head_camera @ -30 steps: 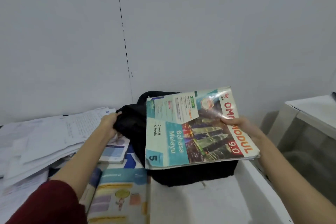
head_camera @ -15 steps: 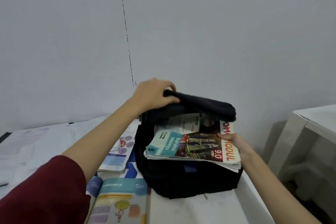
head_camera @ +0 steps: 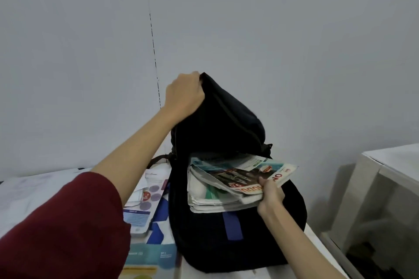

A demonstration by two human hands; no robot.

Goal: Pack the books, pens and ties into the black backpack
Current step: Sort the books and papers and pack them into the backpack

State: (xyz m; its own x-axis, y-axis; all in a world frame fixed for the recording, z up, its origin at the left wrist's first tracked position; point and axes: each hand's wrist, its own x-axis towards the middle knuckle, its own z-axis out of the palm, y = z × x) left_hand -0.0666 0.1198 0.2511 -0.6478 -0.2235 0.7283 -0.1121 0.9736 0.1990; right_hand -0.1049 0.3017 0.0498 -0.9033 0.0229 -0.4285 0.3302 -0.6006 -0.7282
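Book in right hand, half inside backpack

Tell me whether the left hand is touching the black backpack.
Touching. The head view shows the left hand gripping the top edge of the black backpack and holding its flap up.

- A study corner in a home or classroom; which one cannot be told.
- Colourful paperback schoolbooks and loose white printed papers lie spread over a white table.
- A plain pale grey wall stands behind, and a white cabinet sits to the right.
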